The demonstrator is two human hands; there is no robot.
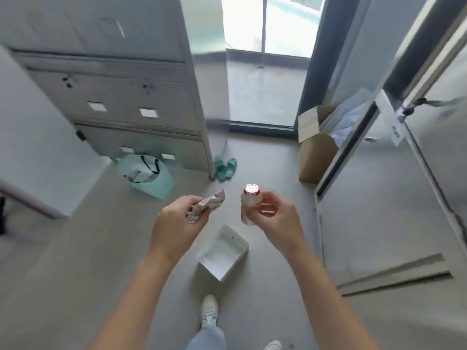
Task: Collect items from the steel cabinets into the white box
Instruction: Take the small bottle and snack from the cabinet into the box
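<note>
Overhead, head-worn view. The left hand (177,215) pinches a crumpled, printed paper-like wrapper (208,203) between thumb and curled fingers, the wrapper's free end pointing away from the person. The right hand (275,215) holds a small, translucent white plastic bottle with a red foil cap (249,200), thumb and fingertips curled round its lower body. The bottle stands roughly upright, cap uppermost in the view.

The open, rectangular white cardboard box (227,248) sits on the grey floor with nothing visible inside it. It lies below and between the two hands. Its long axis runs obliquely, from near-left to far-right. The base of the bottle appears just beyond the box's far corner, and the wrapper appears to the box's far left. By this reading the right hand is somewhat nearer the opening, though both hands are raised well above the floor and the height cannot be judged.

Both items are collected but neither is in the box yet. The coming move probably calls for lowering each hand toward the person and inward.

Surroundings: a grey steel drawer cabinet (113,97) at far left, a tall steel cabinet with an open door (379,198) at right, a brown cardboard carton (316,157) beside it, a mint-green tote bag (149,175) and a pair of green slippers (225,168).
</note>
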